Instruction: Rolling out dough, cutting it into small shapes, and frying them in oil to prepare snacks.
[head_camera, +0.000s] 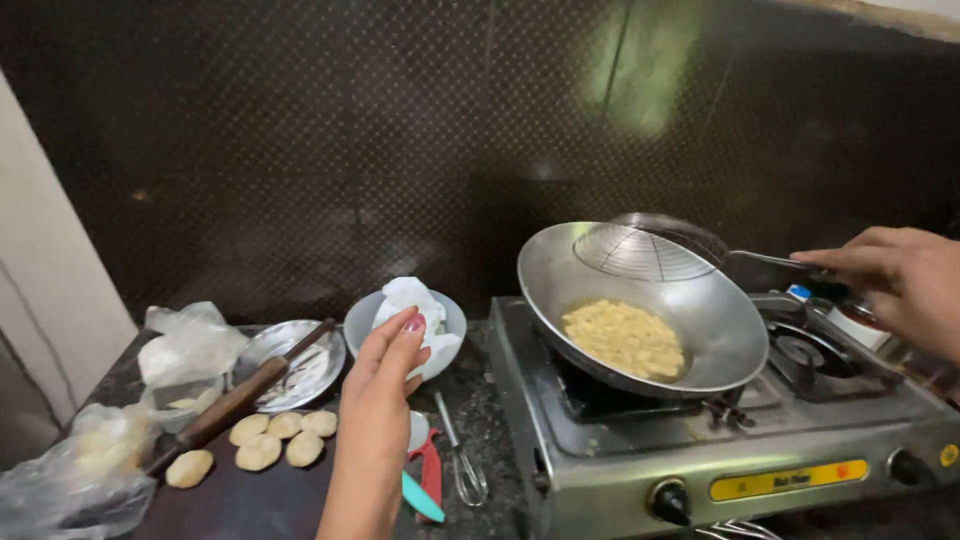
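The right hand (905, 282) has its fingers wrapped around the handle of a wire skimmer (645, 252), holding its mesh head over the far rim of a steel wok (720, 320). Yellow batter (625, 338) fries in the wok, which sits tilted on a gas stove (600, 440). The left hand (385, 375) hovers with fingers straight and loose, gripping nothing, just in front of a bowl (365, 320) lined with white paper. Dough discs (275, 438) and a rolling pin (240, 397) lie on the dark counter (250, 505).

Dim kitchen, light falling from above and in front. A greenish glare smears the dark tiled wall (640, 70), and the wok (640, 310) rim gleams. The strainer (645, 250) blurs with motion, corners sink into shadow, edges bend slightly.
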